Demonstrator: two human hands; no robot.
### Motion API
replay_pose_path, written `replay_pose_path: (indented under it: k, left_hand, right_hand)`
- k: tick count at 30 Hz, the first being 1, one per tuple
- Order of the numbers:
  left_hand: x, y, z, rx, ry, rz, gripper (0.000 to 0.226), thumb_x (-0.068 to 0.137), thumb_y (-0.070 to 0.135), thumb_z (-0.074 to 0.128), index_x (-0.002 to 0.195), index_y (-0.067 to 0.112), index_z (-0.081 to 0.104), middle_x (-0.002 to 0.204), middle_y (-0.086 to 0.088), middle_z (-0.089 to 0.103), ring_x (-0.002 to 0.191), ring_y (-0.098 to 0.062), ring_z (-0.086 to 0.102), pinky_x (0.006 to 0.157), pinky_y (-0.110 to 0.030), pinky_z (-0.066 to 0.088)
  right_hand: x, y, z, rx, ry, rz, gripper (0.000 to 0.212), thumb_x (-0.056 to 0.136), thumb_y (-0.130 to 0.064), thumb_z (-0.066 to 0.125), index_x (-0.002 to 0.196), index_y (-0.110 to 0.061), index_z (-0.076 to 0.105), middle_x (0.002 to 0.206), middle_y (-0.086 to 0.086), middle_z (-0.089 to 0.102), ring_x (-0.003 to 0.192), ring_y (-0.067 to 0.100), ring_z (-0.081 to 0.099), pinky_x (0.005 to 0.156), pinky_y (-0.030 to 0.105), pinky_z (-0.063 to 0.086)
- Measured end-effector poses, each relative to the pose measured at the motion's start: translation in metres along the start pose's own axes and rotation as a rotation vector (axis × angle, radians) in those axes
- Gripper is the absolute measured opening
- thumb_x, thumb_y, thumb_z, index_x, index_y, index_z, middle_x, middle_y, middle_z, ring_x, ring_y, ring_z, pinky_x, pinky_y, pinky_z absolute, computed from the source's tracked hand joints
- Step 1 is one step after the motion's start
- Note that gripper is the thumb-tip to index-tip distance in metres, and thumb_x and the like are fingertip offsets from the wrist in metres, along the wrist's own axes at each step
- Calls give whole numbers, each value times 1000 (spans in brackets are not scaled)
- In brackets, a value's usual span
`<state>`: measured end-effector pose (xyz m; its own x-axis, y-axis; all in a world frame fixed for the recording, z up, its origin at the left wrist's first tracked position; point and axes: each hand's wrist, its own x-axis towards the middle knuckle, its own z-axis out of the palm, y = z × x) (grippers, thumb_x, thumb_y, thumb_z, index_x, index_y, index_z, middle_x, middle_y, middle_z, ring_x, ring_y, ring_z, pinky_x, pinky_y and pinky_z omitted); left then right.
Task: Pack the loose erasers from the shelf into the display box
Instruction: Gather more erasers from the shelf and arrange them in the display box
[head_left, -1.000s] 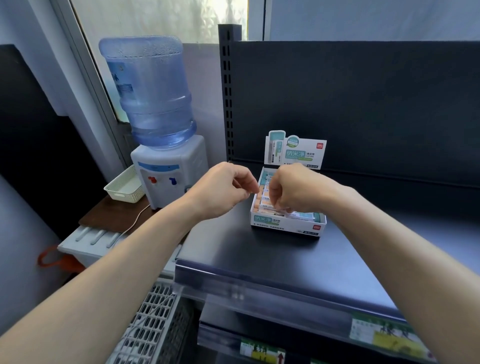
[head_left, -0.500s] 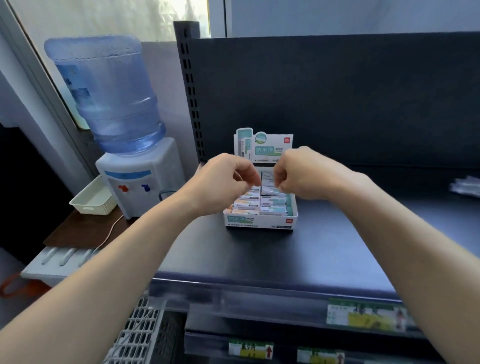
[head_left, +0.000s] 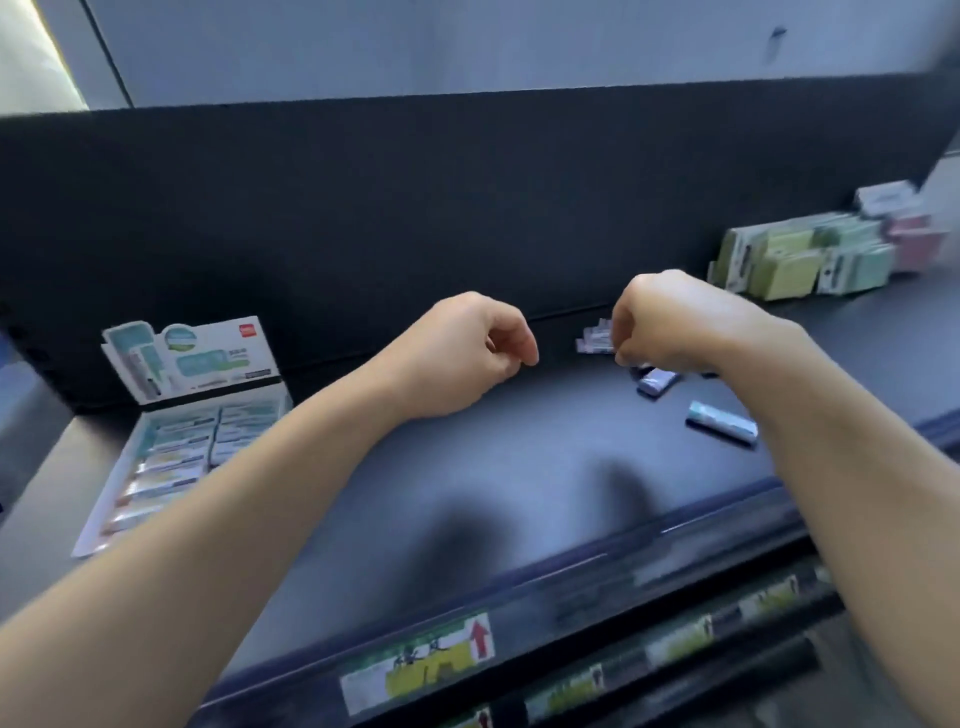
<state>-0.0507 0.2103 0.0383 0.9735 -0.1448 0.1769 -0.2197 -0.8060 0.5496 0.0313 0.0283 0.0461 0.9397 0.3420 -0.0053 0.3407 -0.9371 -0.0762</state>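
Left hand (head_left: 467, 358) is clenched, empty; right hand (head_left: 670, 322) curls over small blue-wrapped loose erasers (head_left: 657, 382), grasp hidden; white cardboard display box (head_left: 176, 452) sits well left, so a hasty grab could scatter erasers off the dark shelf (head_left: 467, 467)

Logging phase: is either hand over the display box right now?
No: the left hand and right hand both hang to the right of the display box, the right one above the loose erasers.
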Motion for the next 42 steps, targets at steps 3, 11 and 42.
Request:
replay_pose_path:
  k: [3, 11, 42]
  left_hand:
    - [39, 27, 29, 29, -42, 7, 19, 88, 6, 56, 91, 18, 71, 69, 14, 56, 58, -1, 51, 50, -5, 38]
    - [123, 67, 103, 65, -95, -59, 17, 87, 7, 56, 94, 16, 69, 72, 13, 55, 61, 1, 48, 49, -4, 37]
    - [213, 58, 139, 14, -112, -26, 16, 86, 8, 57, 96, 13, 69, 91, 4, 63, 81, -13, 56, 62, -20, 40]
  right_hand:
    - [11, 59, -1, 33, 53, 70, 14, 77, -5, 61, 84, -10, 72, 86, 13, 70, 81, 31, 66, 76, 37, 58]
    - [25, 166, 10, 100, 27, 102, 18, 81, -3, 55, 85, -6, 72, 90, 15, 71, 89, 33, 68, 75, 39, 57]
    - [54, 172, 43, 168, -134, 15, 15, 78, -18, 72, 89, -20, 62, 96, 3, 63, 86, 25, 61, 65, 29, 50]
